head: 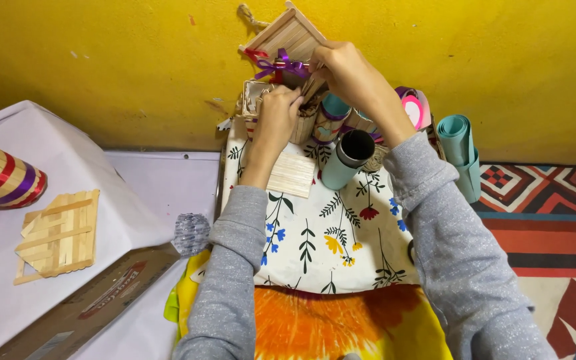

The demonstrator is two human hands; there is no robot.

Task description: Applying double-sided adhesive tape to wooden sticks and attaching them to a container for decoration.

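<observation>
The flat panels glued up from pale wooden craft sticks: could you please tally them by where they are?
Pale wooden craft-stick panel against the yellow wall, right hand on it: 1
Panel on the floral cloth, under the left hand: 1
Panel on the white sheet: 1
Total: 3

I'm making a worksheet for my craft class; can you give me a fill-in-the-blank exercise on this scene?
1. The wall behind the craft-stick house is painted ____.
2. The ribbon bow on the house is ____.
3. The right hand and left hand reach from ____ sleeves.
4. The flat stick panel lies on a ____ sheet.

Missing words: yellow; purple; grey; white
</observation>
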